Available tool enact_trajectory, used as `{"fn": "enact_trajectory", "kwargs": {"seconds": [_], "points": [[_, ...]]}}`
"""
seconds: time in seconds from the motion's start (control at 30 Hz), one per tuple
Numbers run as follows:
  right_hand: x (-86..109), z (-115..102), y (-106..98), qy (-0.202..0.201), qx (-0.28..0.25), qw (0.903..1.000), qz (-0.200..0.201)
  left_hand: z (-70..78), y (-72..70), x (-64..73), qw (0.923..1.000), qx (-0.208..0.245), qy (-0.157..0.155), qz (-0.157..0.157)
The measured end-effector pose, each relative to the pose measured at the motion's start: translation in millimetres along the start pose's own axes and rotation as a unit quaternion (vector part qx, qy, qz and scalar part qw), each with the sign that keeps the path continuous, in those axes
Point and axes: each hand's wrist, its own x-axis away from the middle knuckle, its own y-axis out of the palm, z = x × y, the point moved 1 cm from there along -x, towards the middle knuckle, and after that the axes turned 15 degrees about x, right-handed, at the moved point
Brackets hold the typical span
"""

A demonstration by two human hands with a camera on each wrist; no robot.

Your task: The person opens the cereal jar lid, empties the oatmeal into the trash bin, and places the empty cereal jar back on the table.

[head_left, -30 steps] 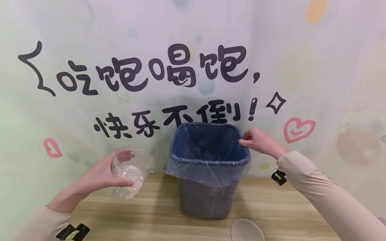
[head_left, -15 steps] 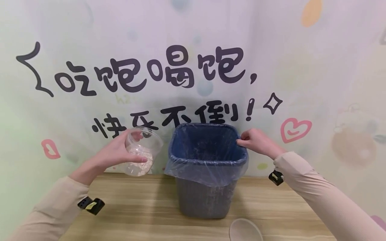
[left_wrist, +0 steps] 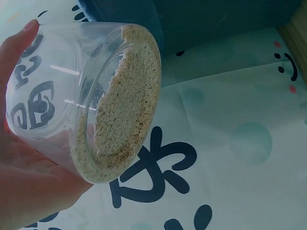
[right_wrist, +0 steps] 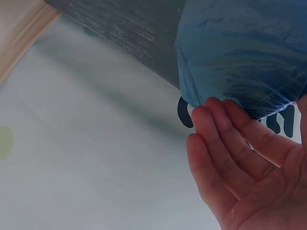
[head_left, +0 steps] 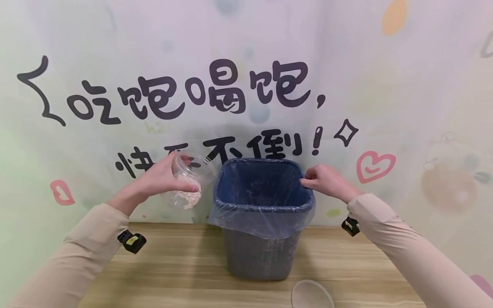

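Observation:
My left hand [head_left: 158,177] grips a clear plastic tub [head_left: 203,168] with its thumb across the front, just left of the trash can [head_left: 262,254]. Pale, oat-like flakes [head_left: 188,193] lie in the tub, which tilts toward the can. Seen from the left wrist, the flakes [left_wrist: 127,103] are heaped against the base and one side. The trash can stands upright, and a thin clear bag [head_left: 256,223] lines it and folds over its rim. At the can's right rim, my right hand [head_left: 327,182] pinches the edge; its other fingers [right_wrist: 223,139] lie beside the bag in the right wrist view.
A round, pale lid [head_left: 312,295] lies on the wooden table [head_left: 165,256] in front of the can, cut off by the frame's bottom edge. Close behind the can hangs a printed cloth backdrop [head_left: 385,85] with black lettering.
My left hand has lifted the tub up and to the right, close to the trash can, and tipped it further toward it. My right hand stays at the can's rim.

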Motion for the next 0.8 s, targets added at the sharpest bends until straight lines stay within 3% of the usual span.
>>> {"fn": "enact_trajectory", "kwargs": {"seconds": [0.57, 0.8], "points": [[-0.2, -3.2, -2.0, -0.002, 0.017, 0.9998, -0.009, 21.1, 0.9, -32.8, 0.9992, -0.031, 0.012, -0.021], [-0.2, -2.6, -1.5, 0.000, 0.015, 0.9999, 0.001, 31.4, 2.1, -43.1, 0.9961, -0.075, 0.032, -0.033]]}}
